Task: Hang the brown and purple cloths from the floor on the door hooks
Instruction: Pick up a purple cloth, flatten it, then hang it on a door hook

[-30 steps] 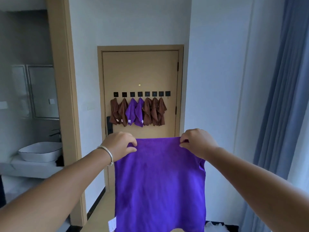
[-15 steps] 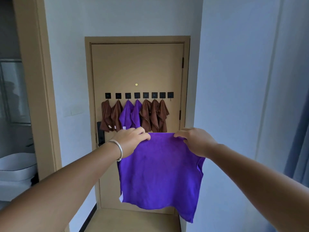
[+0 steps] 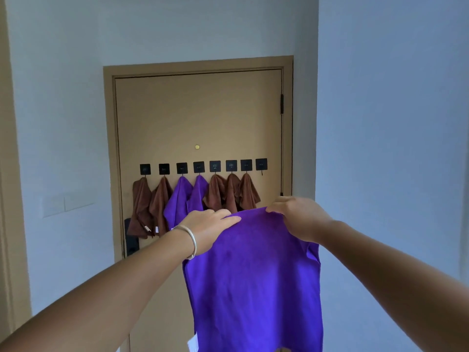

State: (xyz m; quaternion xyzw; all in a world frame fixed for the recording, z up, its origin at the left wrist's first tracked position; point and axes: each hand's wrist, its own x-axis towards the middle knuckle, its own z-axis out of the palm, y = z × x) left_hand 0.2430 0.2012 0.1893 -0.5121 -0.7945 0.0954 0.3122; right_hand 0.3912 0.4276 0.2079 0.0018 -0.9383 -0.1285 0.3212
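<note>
I hold a purple cloth (image 3: 253, 275) spread out in front of me by its top edge. My left hand (image 3: 205, 229), with a silver bangle on the wrist, grips the left part of that edge; my right hand (image 3: 297, 217) grips the right part. Behind it a tan door (image 3: 198, 115) carries a row of black square hooks (image 3: 198, 166). Brown cloths (image 3: 140, 207) and two purple cloths (image 3: 179, 199) hang from all but the rightmost hook (image 3: 261, 164), which is bare.
A dark door handle and lock (image 3: 130, 237) sits on the door's left side, below the cloths. White walls flank the door; the right wall (image 3: 380, 148) juts forward. A light switch plate (image 3: 66, 204) is on the left wall.
The door has come closer and fills more of the view; the bathroom and curtain have left the frame. Both hands have stayed shut on the purple cloth, raised nearer the hooks.
</note>
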